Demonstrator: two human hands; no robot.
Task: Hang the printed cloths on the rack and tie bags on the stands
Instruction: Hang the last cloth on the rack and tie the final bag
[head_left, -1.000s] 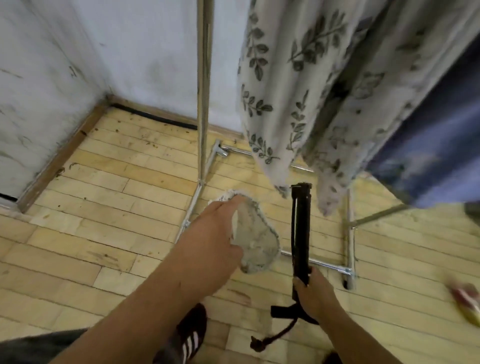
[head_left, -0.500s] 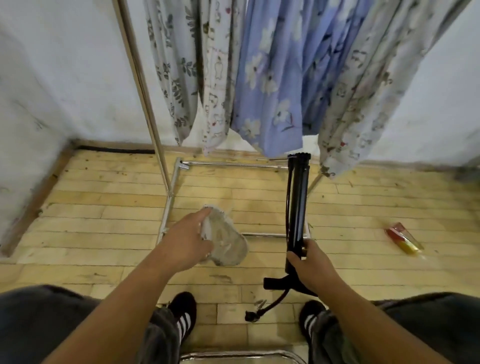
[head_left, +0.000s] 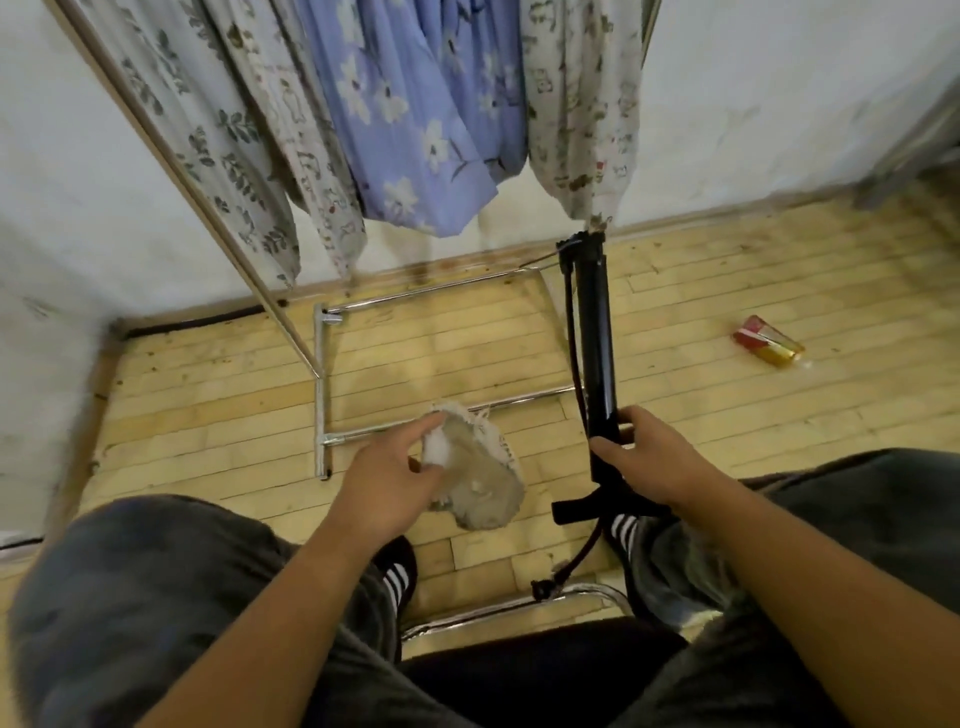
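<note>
My left hand (head_left: 387, 480) grips a small grey bag (head_left: 480, 486) with a white frilly rim, held low over the floor. My right hand (head_left: 641, 460) is closed around the lower part of a black upright stand (head_left: 595, 343), whose foot and a black cord (head_left: 571, 564) lie by my right shoe. Behind them several printed cloths hang from a chrome rack (head_left: 319, 395): leaf-patterned ones (head_left: 218, 140) on the left, a blue floral one (head_left: 410, 119) in the middle, a pale printed one (head_left: 582, 104) on the right, its hem just above the stand's top.
I sit on a chrome-framed seat (head_left: 498, 608), knees at both sides, striped black shoes on the wooden floor. A red and yellow packet (head_left: 769, 343) lies on the floor to the right. White walls meet in a corner at the left; grey furniture stands at the far right.
The view has pulled back and down, so my knees and the seat frame now show. Both hands keep their grips; the bag sits lower and closer to me.
</note>
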